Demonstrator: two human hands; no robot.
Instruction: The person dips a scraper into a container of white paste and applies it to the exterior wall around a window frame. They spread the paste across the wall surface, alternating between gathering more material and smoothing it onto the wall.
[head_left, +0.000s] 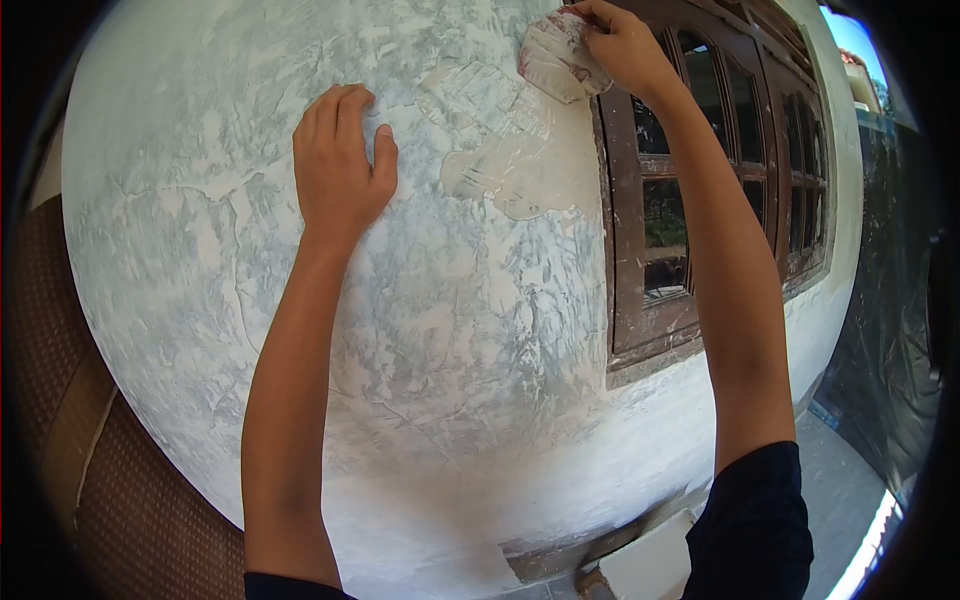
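My right hand [627,45] grips a flat spreader [563,60] smeared with putty, reddish at its edge. The spreader lies against the wall beside the top left of the window frame. Below and left of it is a beige patch of putty [520,175] with ridged, uneven edges. My left hand [340,160] rests against the grey-white wall [420,330], left of the patch. Its thumb stands apart from the slightly bent fingers, and nothing shows in it.
A brown wooden window frame [630,250] with glass panes adjoins the patch on the right. Brown woven panels [150,500] stand at the lower left. A pale box-like object [645,565] sits low near the wall's foot. Dark plastic sheeting [890,300] hangs at the far right.
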